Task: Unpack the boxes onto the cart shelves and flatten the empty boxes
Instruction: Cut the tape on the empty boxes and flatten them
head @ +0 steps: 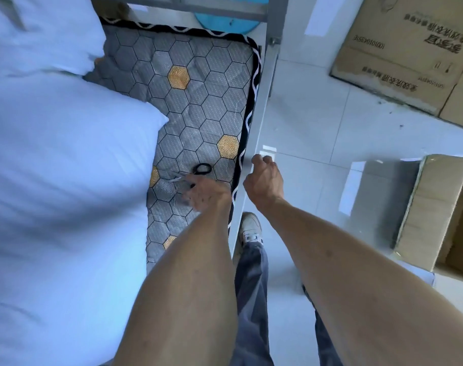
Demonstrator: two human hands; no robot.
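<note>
Left hand (204, 192) on scissors (196, 173), boxes on the floor.
Hex-pattern mattress (198, 107) w/ white bedding (53, 167), grey metal bed rail (259, 122). Left fingers blurred, seem curled on the black-handled scissors, can't tell for sure. Right hand (264, 182) loosely curled, holding nothing. 1 open cardboard box (423, 215) on white tile floor (317, 114) at right, 1 printed box (407, 48) farther off.

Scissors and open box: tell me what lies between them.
In the head view, between the scissors and the open box: the mattress edge, bed rail, right hand, then bare floor.
</note>
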